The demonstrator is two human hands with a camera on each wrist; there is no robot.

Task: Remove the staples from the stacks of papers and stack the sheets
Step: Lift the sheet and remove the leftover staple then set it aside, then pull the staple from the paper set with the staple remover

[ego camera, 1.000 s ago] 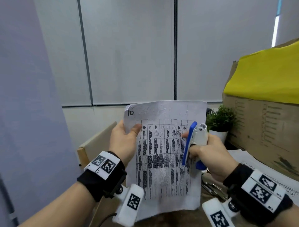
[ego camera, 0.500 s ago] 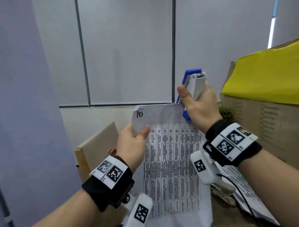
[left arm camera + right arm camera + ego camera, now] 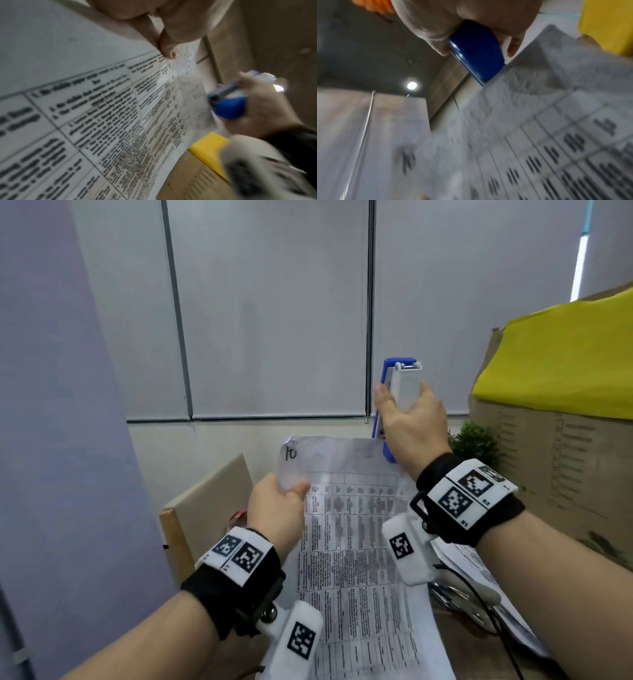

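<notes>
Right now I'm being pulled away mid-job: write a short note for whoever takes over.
Left hand pinches the printed sheets near their top left corner, held upright. Right hand grips the blue and white stapler, its lower end at the sheets' top right corner. More papers lie on the desk at right. Whether any staple is out cannot be seen. Left: free the sheets, then stack them.

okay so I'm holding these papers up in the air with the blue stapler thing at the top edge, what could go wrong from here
The papers hang in mid-air, pinched only at the top left corner by the left hand, so prying at the top right may tear or crumple that edge.

The right hand grips the stapler upright above the sheet; a freed staple could drop among the clutter below.

With no surface behind the paper, the tool's tip may slip off.
</notes>
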